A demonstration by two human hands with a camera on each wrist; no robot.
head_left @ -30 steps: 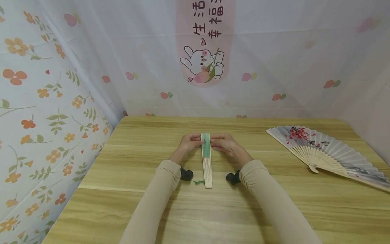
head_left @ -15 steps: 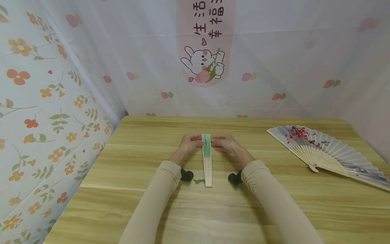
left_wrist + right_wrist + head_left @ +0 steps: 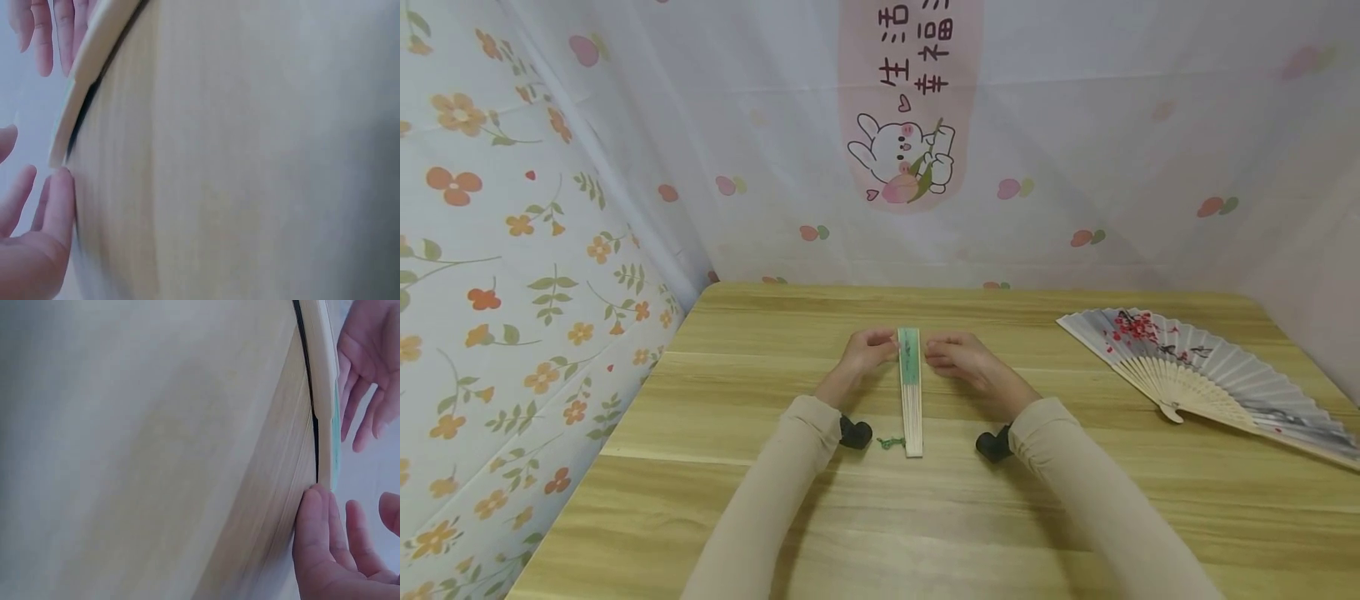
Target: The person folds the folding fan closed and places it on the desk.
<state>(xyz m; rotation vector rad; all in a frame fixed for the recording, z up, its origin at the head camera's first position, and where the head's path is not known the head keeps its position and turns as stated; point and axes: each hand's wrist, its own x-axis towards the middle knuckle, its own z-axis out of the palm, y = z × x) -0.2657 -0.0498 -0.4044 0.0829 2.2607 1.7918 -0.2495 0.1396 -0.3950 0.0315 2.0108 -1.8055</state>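
Observation:
A folded hand fan (image 3: 911, 392) with a green cloth top and pale wooden ribs lies lengthwise in front of me on the table. My left hand (image 3: 867, 353) rests at the left edge of its green end, fingertips meeting the fan or almost so. On the other side, my right hand (image 3: 962, 360) hovers with a narrow gap to the fan in the head view. Both hands have loosely extended fingers and grip nothing. From the right wrist, the right fingertips (image 3: 322, 494) overlap the fan's end, so contact cannot be judged there. A green cord (image 3: 891, 442) lies by the fan's narrow end.
An open fan (image 3: 1195, 375) with grey leaf and red blossoms lies on the right of the wooden table (image 3: 737, 417). A patterned curtain (image 3: 760, 167) hangs along the back edge, and a floral cloth (image 3: 535, 333) hangs at the left.
My right hand has drawn slightly to the right, off the folded fan's edge. The left hand stays beside the fan, which has hardly moved.

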